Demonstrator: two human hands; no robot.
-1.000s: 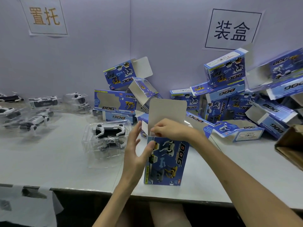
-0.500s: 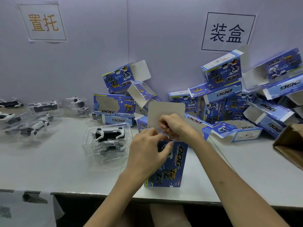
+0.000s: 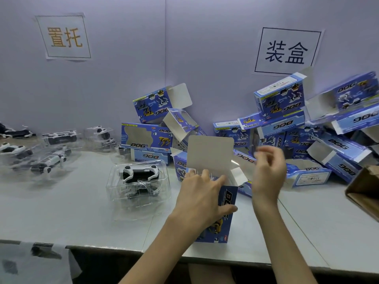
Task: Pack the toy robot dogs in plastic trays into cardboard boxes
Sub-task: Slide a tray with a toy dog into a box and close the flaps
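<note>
I'm looking at a packing station on a small production line, not a home or a shop. Two printed paper signs taped to the plain partition wall (image 3: 184,37) mark work positions: the left sign (image 3: 63,36) reads 置托, the right sign (image 3: 287,51) 装盒. Below the right one, a heap of identical blue cardboard boxes (image 3: 281,103) printed DOG lies jumbled, flaps open. Below the left one, many toy robot dogs (image 3: 51,158) sit in clear plastic trays on a grey worktable (image 3: 61,201). One open box (image 3: 228,196) stands on end near the front edge, and a brown carton (image 3: 365,187) juts in at far right
</note>
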